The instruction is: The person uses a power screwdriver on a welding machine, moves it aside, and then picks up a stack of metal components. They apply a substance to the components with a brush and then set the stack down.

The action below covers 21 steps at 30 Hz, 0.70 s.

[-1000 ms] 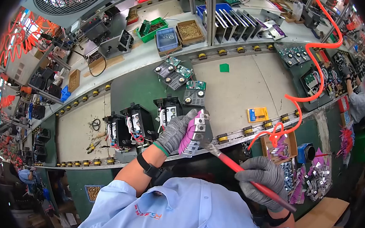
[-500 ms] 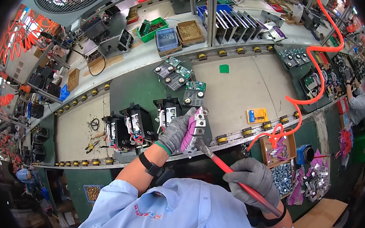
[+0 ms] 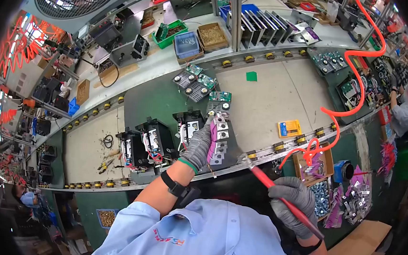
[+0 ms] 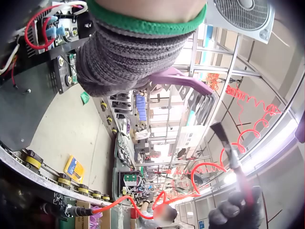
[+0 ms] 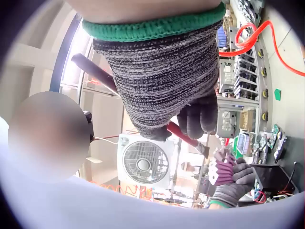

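Observation:
My gloved left hand (image 3: 196, 148) grips a row of small metal brackets (image 3: 220, 137) with purple film on their sides, held over the near edge of the green board. In the right wrist view the brackets' purple faces (image 5: 221, 172) fan out beside the fingers. My gloved right hand (image 3: 295, 204) holds a red-handled brush (image 3: 261, 176), fingers curled round the handle. The brush's dark flat end (image 4: 219, 133) and metal collar show in the left wrist view. Its tip stands apart from the brackets, to their right in the head view.
Black units with wiring (image 3: 154, 140) stand left of my left hand. Circuit boards on vented plates (image 3: 219, 102) lie beyond it. A yellow packet (image 3: 289, 128) lies on the worktop, and a red coiled hose (image 3: 342, 112) hangs at right. A carton of blue parts (image 3: 320, 196) sits beside loose brackets (image 3: 356, 202).
The brush, which was against the brackets half a second ago, has drawn back to the right with my right hand. The brackets in my left hand have turned and stand straighter.

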Tool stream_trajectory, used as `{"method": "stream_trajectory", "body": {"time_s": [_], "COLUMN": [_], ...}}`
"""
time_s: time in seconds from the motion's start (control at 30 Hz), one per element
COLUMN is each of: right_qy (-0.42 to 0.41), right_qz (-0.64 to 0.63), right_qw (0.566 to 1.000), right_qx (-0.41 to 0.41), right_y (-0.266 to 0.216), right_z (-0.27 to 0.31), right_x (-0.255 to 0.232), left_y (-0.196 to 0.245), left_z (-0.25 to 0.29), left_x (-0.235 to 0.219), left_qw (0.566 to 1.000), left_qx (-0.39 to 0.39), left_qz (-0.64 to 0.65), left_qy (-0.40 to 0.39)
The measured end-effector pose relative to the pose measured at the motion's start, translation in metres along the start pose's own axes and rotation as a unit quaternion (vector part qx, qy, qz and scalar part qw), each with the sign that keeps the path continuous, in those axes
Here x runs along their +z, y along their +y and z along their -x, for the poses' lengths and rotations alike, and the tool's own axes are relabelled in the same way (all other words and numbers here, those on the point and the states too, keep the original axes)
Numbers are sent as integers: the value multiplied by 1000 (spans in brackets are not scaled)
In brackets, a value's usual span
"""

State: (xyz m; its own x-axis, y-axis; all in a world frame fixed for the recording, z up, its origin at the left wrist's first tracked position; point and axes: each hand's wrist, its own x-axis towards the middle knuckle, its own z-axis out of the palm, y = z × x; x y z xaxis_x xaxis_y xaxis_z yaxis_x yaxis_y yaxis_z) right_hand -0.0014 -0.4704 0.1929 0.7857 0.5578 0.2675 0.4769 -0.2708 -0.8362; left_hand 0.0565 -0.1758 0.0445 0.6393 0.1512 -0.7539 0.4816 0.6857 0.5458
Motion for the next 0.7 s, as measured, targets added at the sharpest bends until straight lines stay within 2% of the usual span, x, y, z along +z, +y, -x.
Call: {"method": "stream_trajectory", "body": {"time_s": [0.03,0.1,0.13,0.17,0.23,0.27,0.3,0.33,0.37,0.4,0.5,0.63,0.7], "right_qy": [25,16,39,61,47,66,85,87,105,121,112,105,105], "right_qz": [-63,-52,-146,-239,-237,-309,-378,-378,-414,-449,-482,-479,-418], "right_qw": [997,998,984,959,963,936,904,904,883,860,845,845,879], "right_qx": [45,42,91,139,121,152,181,182,196,208,203,212,205], "right_y": [2,22,29,35,42,38,34,30,26,24,35,44,46], "right_z": [4,11,11,11,-5,-15,-25,-34,-43,-48,-53,-62,-64], "right_x": [2,14,22,29,35,43,50,56,63,67,85,92,97], "left_y": [1,4,1,-3,4,5,9,12,13,14,21,18,8], "left_z": [1,6,-6,-20,-12,-6,2,8,10,10,28,27,2], "left_x": [0,1,-14,-23,-11,8,18,25,31,40,43,41,26], "left_qw": [1000,993,985,986,960,969,970,977,982,974,965,965,956], "left_qx": [2,0,10,11,-16,46,44,57,72,90,104,102,124], "left_qz": [-1,89,85,82,123,134,132,116,101,118,130,144,157], "left_qy": [0,-75,-147,-148,-253,-200,-200,-170,-141,-170,-202,-193,-216]}}
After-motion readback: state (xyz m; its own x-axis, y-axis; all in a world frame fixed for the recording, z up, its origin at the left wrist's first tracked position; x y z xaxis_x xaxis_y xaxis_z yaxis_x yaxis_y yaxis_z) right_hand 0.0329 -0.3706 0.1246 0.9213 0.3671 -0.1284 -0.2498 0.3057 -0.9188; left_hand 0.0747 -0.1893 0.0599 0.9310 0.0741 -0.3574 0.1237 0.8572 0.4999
